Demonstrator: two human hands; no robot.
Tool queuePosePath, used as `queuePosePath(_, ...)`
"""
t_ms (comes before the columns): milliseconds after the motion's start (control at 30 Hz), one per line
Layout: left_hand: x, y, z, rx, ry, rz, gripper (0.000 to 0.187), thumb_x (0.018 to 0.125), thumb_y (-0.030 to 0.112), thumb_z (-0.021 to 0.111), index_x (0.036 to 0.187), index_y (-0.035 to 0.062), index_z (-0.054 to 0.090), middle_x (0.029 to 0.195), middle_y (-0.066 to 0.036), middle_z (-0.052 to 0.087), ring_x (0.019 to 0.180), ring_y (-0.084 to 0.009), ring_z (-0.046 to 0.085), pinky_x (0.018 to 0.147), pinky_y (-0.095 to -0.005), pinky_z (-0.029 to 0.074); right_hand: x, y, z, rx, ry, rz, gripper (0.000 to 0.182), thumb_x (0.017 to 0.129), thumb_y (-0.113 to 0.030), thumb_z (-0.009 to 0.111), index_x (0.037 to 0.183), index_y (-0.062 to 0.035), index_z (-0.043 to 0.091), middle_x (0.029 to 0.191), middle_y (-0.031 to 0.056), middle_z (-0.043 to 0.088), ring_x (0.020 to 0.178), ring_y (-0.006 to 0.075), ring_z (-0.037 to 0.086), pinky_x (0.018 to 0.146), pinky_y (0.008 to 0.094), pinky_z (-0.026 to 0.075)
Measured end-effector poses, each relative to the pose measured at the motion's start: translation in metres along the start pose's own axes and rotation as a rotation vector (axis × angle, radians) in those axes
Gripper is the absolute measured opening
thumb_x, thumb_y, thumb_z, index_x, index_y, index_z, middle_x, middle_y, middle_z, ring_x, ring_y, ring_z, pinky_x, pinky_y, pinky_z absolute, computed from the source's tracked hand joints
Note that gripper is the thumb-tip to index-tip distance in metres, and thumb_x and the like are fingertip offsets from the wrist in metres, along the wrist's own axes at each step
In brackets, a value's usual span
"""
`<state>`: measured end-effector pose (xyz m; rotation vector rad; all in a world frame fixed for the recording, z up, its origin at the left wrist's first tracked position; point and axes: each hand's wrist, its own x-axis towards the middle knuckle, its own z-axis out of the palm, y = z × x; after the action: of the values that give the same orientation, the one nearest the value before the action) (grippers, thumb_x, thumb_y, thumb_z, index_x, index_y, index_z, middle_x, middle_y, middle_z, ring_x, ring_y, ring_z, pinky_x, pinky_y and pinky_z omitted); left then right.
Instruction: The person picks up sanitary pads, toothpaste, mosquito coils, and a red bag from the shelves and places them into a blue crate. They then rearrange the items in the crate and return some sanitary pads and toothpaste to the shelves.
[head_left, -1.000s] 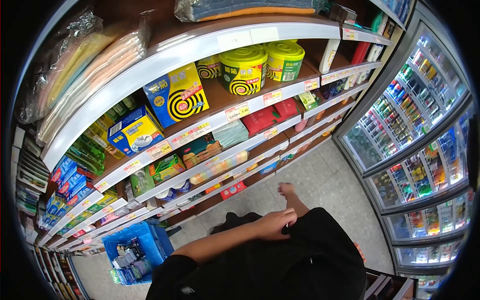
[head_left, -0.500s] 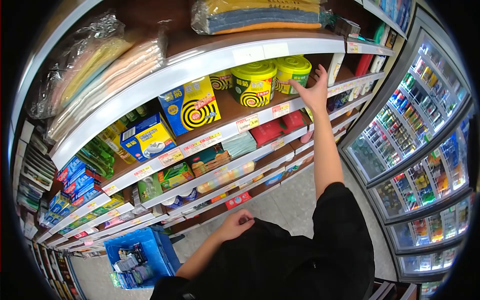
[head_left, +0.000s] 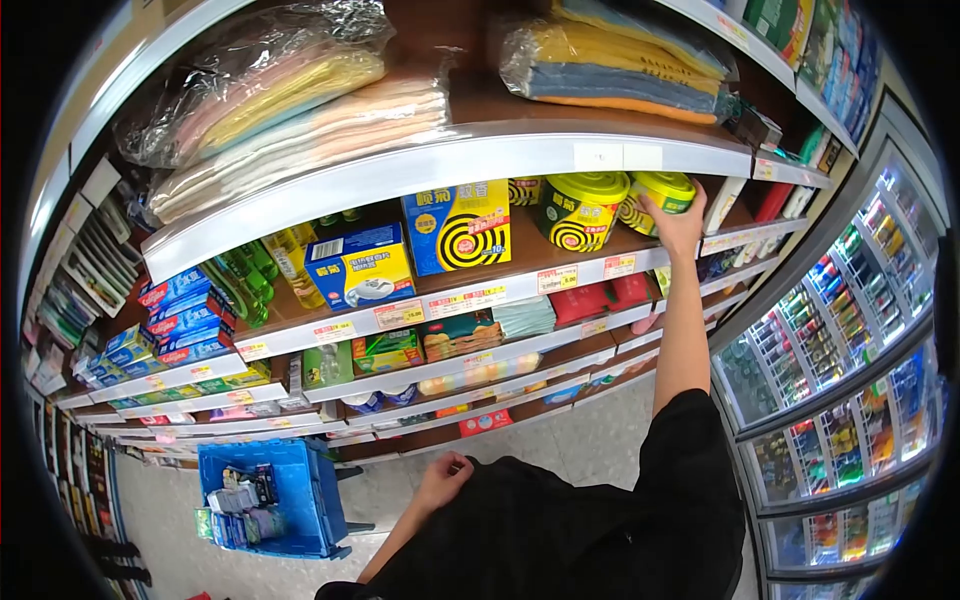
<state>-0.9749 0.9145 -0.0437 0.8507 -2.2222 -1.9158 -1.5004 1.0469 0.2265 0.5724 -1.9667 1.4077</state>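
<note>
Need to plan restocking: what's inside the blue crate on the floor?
The blue crate holds a jumble of small packaged goods filling its left part. What lies beneath them is covered, and the labels are too small to read.

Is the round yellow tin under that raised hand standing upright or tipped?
Tipped: the yellow tin leans, its lid turned toward the camera, under the right hand.
</note>
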Motion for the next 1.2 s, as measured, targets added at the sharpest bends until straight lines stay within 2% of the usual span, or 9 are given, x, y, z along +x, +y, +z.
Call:
queuePosePath(200,0.005,0.000,0.006,0.057,-0.067,0.036,0.021,0.088,0.023,0.066,0.096,0.0037,0.064,0.082,-0.007,0.066,0.075,-0.0152,0.064,0.072,-0.0302,0.051,0.012,0.006,-0.040,0.092,0.113,0.034,0.097,0.061,-0.034,0.090,0.136,0.0019,0.040,0.122,0.0198,0.056,0.111,0.0268,0.056,0.097,0.0360,0.044)
queuePosePath(400,0.008,0.004,0.009,0.139,-0.120,0.046,0.020,0.088,0.021,0.067,0.097,0.0043,0.063,0.082,-0.006,0.066,0.074,-0.0145,0.063,0.070,-0.0300,0.051,-0.038,-0.009,-0.118,0.460,0.035,0.014,0.091,0.061,-0.010,0.085,0.139,-0.0039,0.039,0.125,0.0137,0.053,0.116,0.0248,0.052,0.100,0.0364,0.043)
queuePosePath(467,0.010,0.007,0.010,0.125,-0.104,0.095,0.020,0.087,0.021,0.068,0.098,0.0048,0.062,0.083,-0.005,0.065,0.074,-0.0135,0.062,0.070,-0.0291,0.051,-0.061,-0.009,-0.140,0.497,-0.027,-0.102,0.094,0.064,-0.022,0.083,0.142,-0.0022,0.035,0.132,0.0148,0.049,0.122,0.0261,0.050,0.105,0.0377,0.039)
queuePosePath(600,0.023,0.011,0.014,-0.270,-0.202,0.099,0.023,0.093,0.021,0.064,0.111,0.0077,0.057,0.095,-0.005,0.065,0.077,-0.0123,0.062,0.071,-0.0274,0.051,-0.118,-0.043,-0.156,0.655,-0.293,-0.064,0.114,0.057,-0.039,0.087,0.145,0.0007,0.027,0.135,0.0172,0.047,0.125,0.0282,0.049,0.107,0.0395,0.039)
queuePosePath(667,0.017,0.061,0.002,-0.505,-0.342,-0.089,0.032,0.097,0.025,0.057,0.125,0.0092,0.052,0.104,-0.006,0.064,0.084,-0.0150,0.064,0.075,-0.0289,0.053,-0.154,-0.049,-0.153,0.640,-0.462,-0.047,0.122,0.052,-0.044,0.089,0.144,0.0009,0.024,0.139,0.0181,0.042,0.128,0.0294,0.047,0.108,0.0418,0.038)
queuePosePath(800,0.021,0.103,-0.015,-0.778,-0.586,-0.024,0.071,0.093,0.061,0.048,0.144,0.0139,0.036,0.130,-0.012,0.053,0.106,-0.0228,0.061,0.086,-0.0368,0.052,-0.235,-0.071,-0.121,0.684,-0.831,-0.015,0.121,0.043,-0.034,0.095,0.141,0.0002,0.033,0.138,0.0172,0.044,0.129,0.0288,0.045,0.108,0.0423,0.036)
queuePosePath(867,0.017,0.089,-0.020,-0.845,-0.480,-0.101,0.083,0.088,0.068,0.048,0.148,0.0134,0.032,0.141,-0.013,0.047,0.119,-0.0269,0.055,0.093,-0.0415,0.050,-0.273,-0.089,-0.096,0.837,-1.044,0.141,0.114,0.046,-0.031,0.094,0.140,-0.0003,0.036,0.138,0.0175,0.046,0.128,0.0283,0.047,0.107,0.0409,0.037)
queuePosePath(933,0.003,0.073,-0.035,-0.902,-0.400,-0.196,0.087,0.089,0.068,0.047,0.149,0.0064,0.031,0.148,-0.012,0.041,0.132,-0.0292,0.045,0.109,-0.0459,0.036,-0.299,-0.104,-0.069,0.830,-1.203,0.038,0.116,0.047,-0.031,0.094,0.141,-0.0029,0.033,0.136,0.0170,0.047,0.126,0.0293,0.048,0.106,0.0408,0.038)
queuePosePath(1200,-0.091,-0.007,-0.137,-0.729,-0.171,-0.296,0.070,0.093,0.054,0.049,0.137,0.0000,0.047,0.135,-0.013,0.055,0.126,-0.0241,0.051,0.108,-0.0365,0.037,-0.390,-0.193,0.014,0.853,-1.591,-0.027,0.112,0.050,-0.031,0.093,0.141,-0.0051,0.034,0.138,0.0190,0.046,0.125,0.0351,0.050,0.103,0.0414,0.041)
